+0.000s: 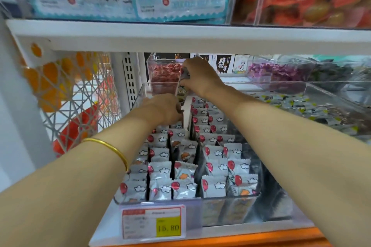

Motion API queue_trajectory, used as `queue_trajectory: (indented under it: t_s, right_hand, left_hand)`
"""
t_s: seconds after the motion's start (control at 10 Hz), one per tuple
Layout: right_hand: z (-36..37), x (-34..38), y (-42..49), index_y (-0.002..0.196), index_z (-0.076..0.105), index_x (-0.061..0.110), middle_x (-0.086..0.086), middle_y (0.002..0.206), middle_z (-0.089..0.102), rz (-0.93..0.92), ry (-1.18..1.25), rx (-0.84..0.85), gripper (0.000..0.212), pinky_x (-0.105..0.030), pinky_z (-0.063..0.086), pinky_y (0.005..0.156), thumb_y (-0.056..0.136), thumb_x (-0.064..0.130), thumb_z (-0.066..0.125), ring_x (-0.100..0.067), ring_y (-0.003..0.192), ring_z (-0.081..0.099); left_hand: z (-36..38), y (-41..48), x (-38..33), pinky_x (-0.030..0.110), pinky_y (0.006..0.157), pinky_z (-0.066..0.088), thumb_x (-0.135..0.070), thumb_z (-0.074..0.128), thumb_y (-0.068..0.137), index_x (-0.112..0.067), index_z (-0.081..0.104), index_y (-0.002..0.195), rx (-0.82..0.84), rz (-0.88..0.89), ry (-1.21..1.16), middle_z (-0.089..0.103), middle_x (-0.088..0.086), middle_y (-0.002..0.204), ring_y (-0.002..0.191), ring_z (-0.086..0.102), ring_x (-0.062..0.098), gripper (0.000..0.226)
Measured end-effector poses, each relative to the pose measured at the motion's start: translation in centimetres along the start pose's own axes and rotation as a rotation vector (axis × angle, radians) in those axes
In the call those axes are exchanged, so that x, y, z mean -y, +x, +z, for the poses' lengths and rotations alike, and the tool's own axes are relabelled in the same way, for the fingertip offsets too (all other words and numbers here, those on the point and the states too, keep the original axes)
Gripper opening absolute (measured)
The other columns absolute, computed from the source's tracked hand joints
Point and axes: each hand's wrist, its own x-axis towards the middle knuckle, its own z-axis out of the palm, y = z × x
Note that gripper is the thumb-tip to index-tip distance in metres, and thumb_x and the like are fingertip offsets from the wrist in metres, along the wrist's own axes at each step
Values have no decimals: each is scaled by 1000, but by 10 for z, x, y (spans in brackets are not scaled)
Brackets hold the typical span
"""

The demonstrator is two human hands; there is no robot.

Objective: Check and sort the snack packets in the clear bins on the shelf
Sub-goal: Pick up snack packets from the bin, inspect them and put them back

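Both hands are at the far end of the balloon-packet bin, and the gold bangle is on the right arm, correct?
No. The head view shows the gold bangle on the left arm, not the right. The rest stands: left hand and right hand, which pinches a packet, are both at the far end of the clear bin.

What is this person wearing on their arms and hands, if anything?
No sleeves reach into view and both forearms are bare. There are no gloves on the left hand or the right hand. A thin, plain gold bangle circles the left wrist. The right wrist wears nothing.
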Motion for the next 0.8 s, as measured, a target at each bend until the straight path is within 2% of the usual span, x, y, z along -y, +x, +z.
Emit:
queue_trajectory:
  t_s: [0.1, 0.2, 0.3, 0.4, 0.5, 0.6, 0.7, 0.8]
  right_hand:
    - [6, 5, 7, 62, 30, 21, -5, 86, 47, -31, -38, 40, 42, -26, 32, 69, 85, 9, 63, -18, 78, 46]
    - [8, 8, 10, 68, 44, 13, -5, 88, 45, -44, -31, 82, 26, -24, 31, 70, 85, 8, 64, -17, 79, 45]
    - [13, 8, 12, 95, 59, 4, -4, 89, 44, -52, -39, 154, 15, -21, 32, 73, 84, 10, 66, -15, 81, 44]
    - [21, 11, 8, 90, 52, 12, 0, 77, 44, -36, -49, 223, 6, -26, 34, 72, 90, 9, 57, -17, 80, 45]
    - [25, 10, 2, 91, 46, 16, 2, 71, 33, -50, -69, 235, 12, -26, 31, 66, 92, 4, 48, -17, 74, 38]
    - [23, 7, -8, 109, 50, 8, -6, 86, 39, -45, -49, 274, 21, -29, 31, 75, 90, 1, 47, -19, 87, 37]
    - [18, 11, -9, 115, 49, 4, -2, 78, 39, 15, -19, 245, 24, -30, 34, 74, 92, 0, 44, -21, 86, 40]
    - [2, 20, -14, 112, 46, 1, -7, 87, 46, 51, 30, 221, 25, -27, 36, 67, 89, -7, 41, -19, 82, 44]
  left_hand:
    - [-1, -1, 2, 29, 79, 46, -27, 57, 91, -11, 66, 110, -28, 24, -16, 64, 6, 108, 94, 58, 21, 26]
    - [-2, -3, 5, 29, 75, 43, -29, 60, 89, -11, 66, 105, -54, 36, -7, 63, 4, 103, 90, 56, 20, 24]
    - [-2, -6, 5, 33, 77, 45, -30, 60, 89, -16, 64, 99, -69, 42, 20, 61, 3, 102, 88, 54, 20, 18]
    - [-2, -11, 3, 38, 86, 49, -26, 58, 90, -15, 59, 115, -95, 35, 15, 61, 5, 110, 94, 56, 23, 28]
    - [-5, -19, 2, 38, 90, 47, -18, 57, 90, -8, 56, 119, -126, 54, -26, 61, 9, 115, 100, 57, 24, 30]
    - [-10, -46, -7, 42, 97, 43, -13, 54, 91, -7, 53, 122, -169, 34, -48, 54, 14, 124, 113, 52, 30, 32]
    - [-1, -55, -8, 30, 94, 41, -13, 53, 92, -12, 56, 120, -226, 92, -128, 50, 10, 127, 115, 49, 25, 28]
    - [2, -74, -9, 30, 97, 36, -20, 57, 90, -23, 67, 106, -219, 240, -183, 53, 3, 121, 115, 45, 21, 19]
